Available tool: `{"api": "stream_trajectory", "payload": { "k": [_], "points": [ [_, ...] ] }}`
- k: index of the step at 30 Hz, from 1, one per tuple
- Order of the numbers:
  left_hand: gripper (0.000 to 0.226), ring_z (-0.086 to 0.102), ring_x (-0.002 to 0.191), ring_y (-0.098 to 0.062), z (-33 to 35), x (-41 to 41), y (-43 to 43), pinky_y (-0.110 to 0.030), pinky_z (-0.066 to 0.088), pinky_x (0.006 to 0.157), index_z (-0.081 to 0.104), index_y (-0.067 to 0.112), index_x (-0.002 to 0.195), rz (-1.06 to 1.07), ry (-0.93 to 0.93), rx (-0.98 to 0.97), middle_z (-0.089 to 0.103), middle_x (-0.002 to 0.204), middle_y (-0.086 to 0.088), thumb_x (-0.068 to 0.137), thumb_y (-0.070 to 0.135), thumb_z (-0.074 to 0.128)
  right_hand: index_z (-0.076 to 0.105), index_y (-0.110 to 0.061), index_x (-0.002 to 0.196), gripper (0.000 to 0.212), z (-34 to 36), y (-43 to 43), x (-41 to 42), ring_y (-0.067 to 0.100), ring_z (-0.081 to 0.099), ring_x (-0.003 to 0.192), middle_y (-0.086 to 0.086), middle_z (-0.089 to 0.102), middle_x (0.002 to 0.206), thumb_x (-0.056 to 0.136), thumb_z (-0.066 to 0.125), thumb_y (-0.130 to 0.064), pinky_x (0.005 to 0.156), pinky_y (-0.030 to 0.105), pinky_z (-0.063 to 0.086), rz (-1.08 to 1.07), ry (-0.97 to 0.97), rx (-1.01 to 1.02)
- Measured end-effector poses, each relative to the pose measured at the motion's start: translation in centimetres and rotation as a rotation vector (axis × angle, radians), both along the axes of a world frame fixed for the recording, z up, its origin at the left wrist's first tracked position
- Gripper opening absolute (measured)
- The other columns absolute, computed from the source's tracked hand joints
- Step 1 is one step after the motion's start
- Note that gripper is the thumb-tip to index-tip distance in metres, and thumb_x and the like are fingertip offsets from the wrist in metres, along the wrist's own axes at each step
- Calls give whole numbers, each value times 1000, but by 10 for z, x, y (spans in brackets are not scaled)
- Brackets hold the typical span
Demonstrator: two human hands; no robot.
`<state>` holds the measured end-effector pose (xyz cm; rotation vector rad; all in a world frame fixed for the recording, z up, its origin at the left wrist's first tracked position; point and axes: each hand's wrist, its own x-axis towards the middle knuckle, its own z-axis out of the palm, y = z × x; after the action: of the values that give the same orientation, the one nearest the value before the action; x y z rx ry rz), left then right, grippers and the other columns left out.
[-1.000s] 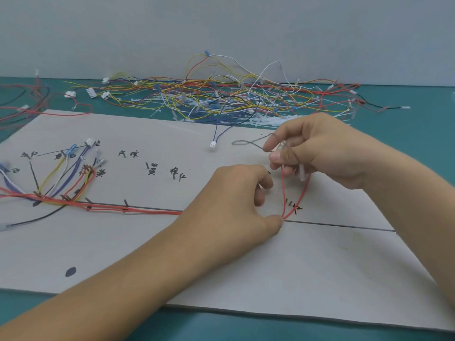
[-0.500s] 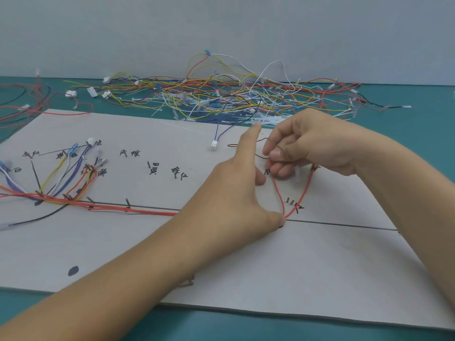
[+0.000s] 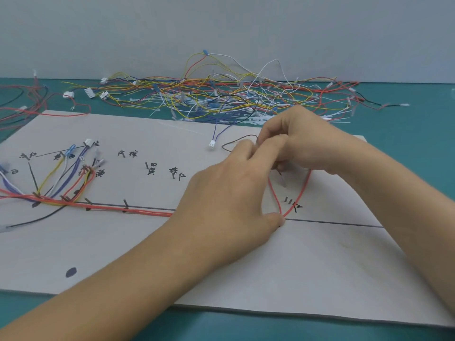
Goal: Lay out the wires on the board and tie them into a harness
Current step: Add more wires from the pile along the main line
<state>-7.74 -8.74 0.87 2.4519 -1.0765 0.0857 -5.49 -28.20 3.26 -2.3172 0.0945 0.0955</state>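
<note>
On the left of the grey board (image 3: 320, 267), a bundle of coloured wires (image 3: 56, 200) fans out from the drawn line. The left hand (image 3: 226, 193) lies mid-board, its thumb pressing a red wire (image 3: 301, 193) onto that line; its fingers reach up to the right hand (image 3: 305, 141), though I cannot tell whether they pinch anything. The red wire's two legs rise in a V into the right hand's curled fingers, which pinch them beside a brown wire (image 3: 234, 143) loop. A pile of loose wires (image 3: 221, 99) lies behind the board on the teal table (image 3: 406, 124)
</note>
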Motion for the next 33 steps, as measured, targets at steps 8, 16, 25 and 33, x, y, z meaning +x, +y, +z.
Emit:
{"api": "stream_trajectory", "payload": {
  "k": [8, 16, 25, 33],
  "points": [
    [95, 53, 120, -17, 3, 13, 1, -44, 47, 101, 18, 47, 149, -77, 210, 42, 47, 133, 14, 76, 57, 78, 76, -15, 81, 18, -1, 3, 4, 10, 67, 58, 3, 74, 68, 83, 73, 3, 60, 25, 55, 1, -46, -133],
    [93, 48, 127, -12, 2, 22, 2, -43, 44, 106, 37, 42, 148, -92, 196, 52, 49, 132, 18, 69, 65, 80, 72, -18, 77, 17, -2, 7, 3, 4, 62, 51, 5, 75, 76, 76, 79, -3, 48, 16, 47, -14, -83, -222],
    [81, 54, 116, -11, -1, 19, 3, -41, 48, 99, 53, 39, 136, -45, 152, 4, 59, 122, 16, 66, 68, 82, 80, -23, 76, 31, 5, 4, -17, 7, 56, 59, 1, 72, 70, 81, 57, -2, 53, 21, 42, -98, 9, 23],
    [58, 43, 89, -4, -1, 8, 3, -32, 47, 86, 63, 36, 119, -35, 51, -20, 64, 119, 18, 70, 60, 83, 78, -13, 77, 18, 0, 23, -12, 14, 60, 62, 0, 72, 66, 87, 72, -27, 68, 32, 50, -152, 38, 12]
  ]
}}
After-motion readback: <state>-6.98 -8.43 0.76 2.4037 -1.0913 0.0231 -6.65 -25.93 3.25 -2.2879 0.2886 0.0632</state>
